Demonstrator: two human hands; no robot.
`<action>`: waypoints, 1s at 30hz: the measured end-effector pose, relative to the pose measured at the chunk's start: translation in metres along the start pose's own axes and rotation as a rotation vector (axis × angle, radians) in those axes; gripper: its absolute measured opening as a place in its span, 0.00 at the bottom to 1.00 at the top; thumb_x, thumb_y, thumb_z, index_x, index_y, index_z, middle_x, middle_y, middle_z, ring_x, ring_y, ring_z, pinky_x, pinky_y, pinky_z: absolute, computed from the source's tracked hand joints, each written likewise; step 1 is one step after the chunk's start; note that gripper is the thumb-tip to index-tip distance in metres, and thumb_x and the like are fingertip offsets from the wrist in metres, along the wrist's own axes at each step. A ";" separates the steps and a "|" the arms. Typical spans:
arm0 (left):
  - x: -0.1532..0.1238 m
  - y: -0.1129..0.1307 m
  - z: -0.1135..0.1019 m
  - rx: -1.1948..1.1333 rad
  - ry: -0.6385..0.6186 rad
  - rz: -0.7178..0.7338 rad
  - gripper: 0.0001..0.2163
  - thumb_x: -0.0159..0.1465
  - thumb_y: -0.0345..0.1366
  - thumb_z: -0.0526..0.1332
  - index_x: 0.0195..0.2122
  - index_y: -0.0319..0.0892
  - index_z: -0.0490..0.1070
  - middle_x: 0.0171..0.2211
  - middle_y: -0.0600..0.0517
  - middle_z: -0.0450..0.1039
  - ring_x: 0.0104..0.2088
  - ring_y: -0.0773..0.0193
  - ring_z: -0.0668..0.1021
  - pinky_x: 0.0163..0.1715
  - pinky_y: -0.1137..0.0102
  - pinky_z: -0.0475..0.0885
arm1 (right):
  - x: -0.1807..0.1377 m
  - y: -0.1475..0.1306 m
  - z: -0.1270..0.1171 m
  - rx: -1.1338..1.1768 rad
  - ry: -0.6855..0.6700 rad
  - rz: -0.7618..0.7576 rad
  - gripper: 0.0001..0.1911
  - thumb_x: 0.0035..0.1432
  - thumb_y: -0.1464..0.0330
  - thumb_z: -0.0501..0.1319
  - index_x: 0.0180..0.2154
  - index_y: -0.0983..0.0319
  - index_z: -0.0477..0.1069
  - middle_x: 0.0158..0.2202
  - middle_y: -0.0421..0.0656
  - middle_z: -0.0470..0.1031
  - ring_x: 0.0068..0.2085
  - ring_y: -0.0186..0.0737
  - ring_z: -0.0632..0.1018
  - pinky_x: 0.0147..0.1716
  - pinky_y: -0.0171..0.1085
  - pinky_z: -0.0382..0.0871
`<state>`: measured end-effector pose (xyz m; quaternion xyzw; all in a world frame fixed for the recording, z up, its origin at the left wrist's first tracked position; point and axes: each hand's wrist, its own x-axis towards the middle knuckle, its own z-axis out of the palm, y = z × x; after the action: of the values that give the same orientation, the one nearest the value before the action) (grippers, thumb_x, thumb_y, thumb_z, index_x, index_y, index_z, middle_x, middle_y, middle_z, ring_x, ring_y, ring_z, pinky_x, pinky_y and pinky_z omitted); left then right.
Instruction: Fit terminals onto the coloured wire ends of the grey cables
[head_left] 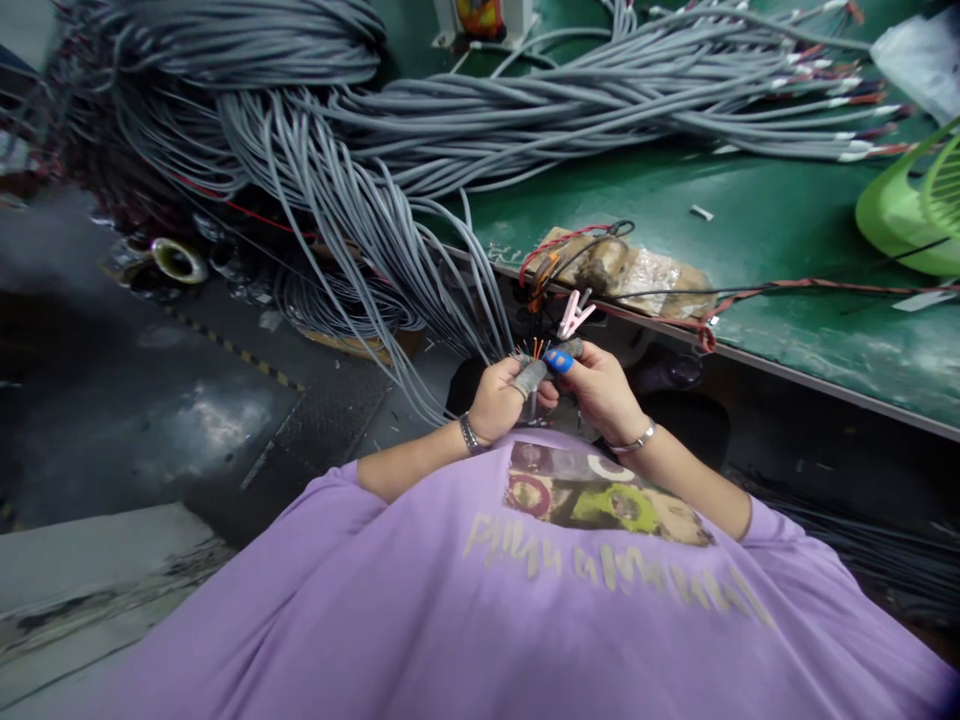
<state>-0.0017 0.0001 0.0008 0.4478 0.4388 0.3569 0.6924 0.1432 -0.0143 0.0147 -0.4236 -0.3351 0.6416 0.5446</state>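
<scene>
My left hand [496, 398] is closed around the end of a grey cable, with a grey cover on the thumb. Thin coloured wires [537, 350], orange ones among them, fan out from that end between my two hands. My right hand [601, 392] pinches at the same wires, a blue wrap on its thumb and a dark cover on a finger. Its fingertips almost meet those of my left hand. Many grey cables [420, 260] hang over the table edge towards my left hand. Just beyond my right hand stands a pink clothes peg [575, 315].
A thick bundle of grey cables [570, 110] lies across the green table [795, 230]. A taped block [637, 270] with red and black wires sits at the front edge. At the right is a light-green plastic fan [911, 200]. Cable coils [349, 300] lie below at the left.
</scene>
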 end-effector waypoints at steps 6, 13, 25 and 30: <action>-0.002 0.001 -0.002 -0.007 0.010 0.010 0.22 0.57 0.55 0.67 0.34 0.38 0.72 0.25 0.50 0.79 0.24 0.63 0.81 0.24 0.72 0.76 | -0.003 -0.003 -0.004 -0.086 0.040 -0.034 0.21 0.41 0.54 0.77 0.28 0.59 0.73 0.22 0.37 0.71 0.23 0.32 0.69 0.24 0.37 0.68; -0.002 0.001 -0.003 0.014 0.033 0.071 0.22 0.57 0.55 0.67 0.33 0.39 0.71 0.25 0.50 0.79 0.24 0.63 0.81 0.24 0.72 0.75 | -0.005 -0.003 -0.007 -0.122 0.093 -0.002 0.22 0.37 0.54 0.78 0.25 0.61 0.72 0.23 0.37 0.72 0.24 0.30 0.67 0.26 0.35 0.66; -0.005 0.002 0.000 0.042 0.051 0.092 0.21 0.57 0.56 0.67 0.31 0.40 0.70 0.21 0.54 0.76 0.19 0.69 0.77 0.22 0.74 0.74 | -0.002 0.000 -0.011 -0.085 0.068 -0.018 0.19 0.43 0.55 0.75 0.30 0.61 0.75 0.22 0.35 0.69 0.23 0.29 0.66 0.25 0.32 0.62; -0.005 0.003 0.001 0.033 0.068 0.092 0.21 0.58 0.55 0.66 0.32 0.39 0.70 0.22 0.54 0.76 0.20 0.68 0.78 0.22 0.74 0.72 | -0.004 -0.003 -0.002 -0.057 0.090 -0.033 0.19 0.43 0.56 0.76 0.26 0.61 0.73 0.20 0.35 0.69 0.21 0.29 0.65 0.23 0.34 0.60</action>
<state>-0.0029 -0.0032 0.0050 0.4665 0.4468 0.3959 0.6527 0.1464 -0.0180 0.0171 -0.4619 -0.3353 0.6030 0.5574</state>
